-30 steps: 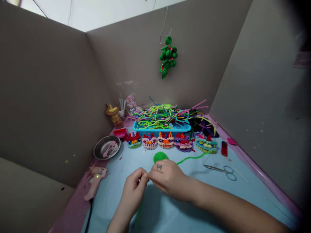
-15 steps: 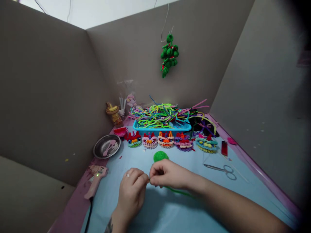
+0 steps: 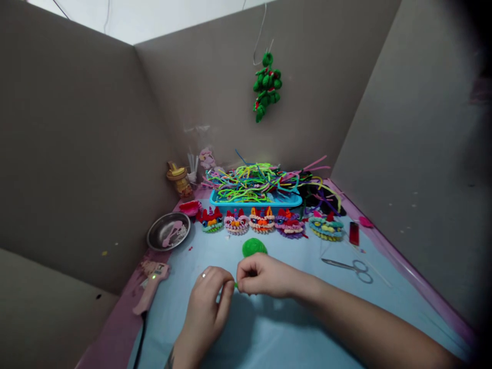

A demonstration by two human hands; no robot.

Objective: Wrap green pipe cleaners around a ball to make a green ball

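Note:
My left hand (image 3: 211,297), with a ring on one finger, pinches a short bit of green pipe cleaner (image 3: 236,285) between thumb and fingertips. The thumb and fingertips of my right hand (image 3: 259,277) close on the same green strand, almost touching the left fingertips. Most of the strand is hidden by the fingers. Just behind my right hand lies a rounded green coil (image 3: 254,247) on the blue mat (image 3: 269,333). Whether the strand joins this coil cannot be seen.
Several colourful lion-head figures (image 3: 262,220) line the mat before a blue tray (image 3: 255,203) heaped with pipe cleaners. Scissors (image 3: 348,266) lie at right. At left are a metal bowl (image 3: 156,233) and a pink glue gun (image 3: 149,292) with its cord. A green ornament (image 3: 267,84) hangs on the back panel.
The green strand that trailed below my right wrist no longer shows. My left fingers have shifted slightly, and a little green is now visible between the fingertips.

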